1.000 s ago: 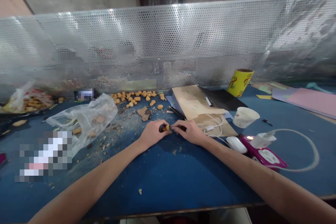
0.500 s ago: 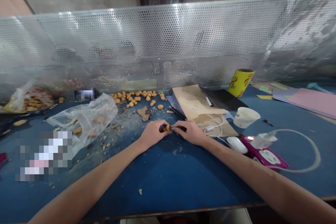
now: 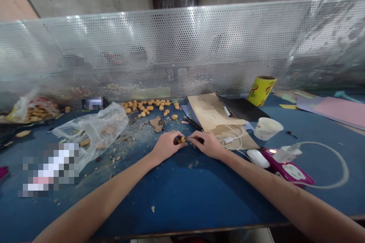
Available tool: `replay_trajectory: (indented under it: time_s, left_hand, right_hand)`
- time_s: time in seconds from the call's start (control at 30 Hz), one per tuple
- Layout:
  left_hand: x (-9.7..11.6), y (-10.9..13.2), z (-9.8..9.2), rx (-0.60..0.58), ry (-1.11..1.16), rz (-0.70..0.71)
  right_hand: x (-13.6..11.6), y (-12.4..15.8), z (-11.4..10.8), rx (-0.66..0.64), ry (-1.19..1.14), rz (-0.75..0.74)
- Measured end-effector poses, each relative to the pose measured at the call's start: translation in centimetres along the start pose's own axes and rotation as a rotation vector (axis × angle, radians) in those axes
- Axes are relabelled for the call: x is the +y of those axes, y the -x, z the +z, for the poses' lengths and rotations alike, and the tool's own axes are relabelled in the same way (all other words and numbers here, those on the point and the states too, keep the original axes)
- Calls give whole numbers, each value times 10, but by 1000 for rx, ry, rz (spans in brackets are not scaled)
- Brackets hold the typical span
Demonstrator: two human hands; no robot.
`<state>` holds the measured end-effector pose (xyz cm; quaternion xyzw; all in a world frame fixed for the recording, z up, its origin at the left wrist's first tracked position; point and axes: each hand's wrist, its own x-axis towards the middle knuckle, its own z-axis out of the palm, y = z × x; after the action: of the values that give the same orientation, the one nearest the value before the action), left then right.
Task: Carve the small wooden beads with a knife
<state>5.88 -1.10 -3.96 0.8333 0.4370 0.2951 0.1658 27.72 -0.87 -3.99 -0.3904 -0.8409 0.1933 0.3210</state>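
Note:
My left hand [image 3: 165, 145] rests on the blue table [image 3: 182, 193] with its fingers closed round a small tan nut-like piece [image 3: 180, 139]. My right hand [image 3: 207, 143] is closed on a thin dark tool [image 3: 196, 139] whose tip meets that piece. The two hands touch at mid-table. Beyond them lies a loose heap of similar tan pieces [image 3: 148, 107] amid dust and chips.
A clear plastic bag [image 3: 94, 131] lies to the left. To the right are brown cardboard [image 3: 211, 114], a white cup [image 3: 267, 127], a yellow can [image 3: 261, 90], a white mouse [image 3: 257, 158], a magenta power strip [image 3: 288, 167] with cable. A perforated metal screen [image 3: 182, 49] closes the back.
Nothing has visibly changed except a slight shift of the view; both hands stay together on the small piece.

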Motion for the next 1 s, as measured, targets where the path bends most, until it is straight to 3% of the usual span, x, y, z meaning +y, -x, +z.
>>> replay_trajectory:
  time_s: [1.0]
  left_hand:
    - [1,0,0,3,22,12]
  right_hand:
    - [-2,-2,-1,-47,-20,-8]
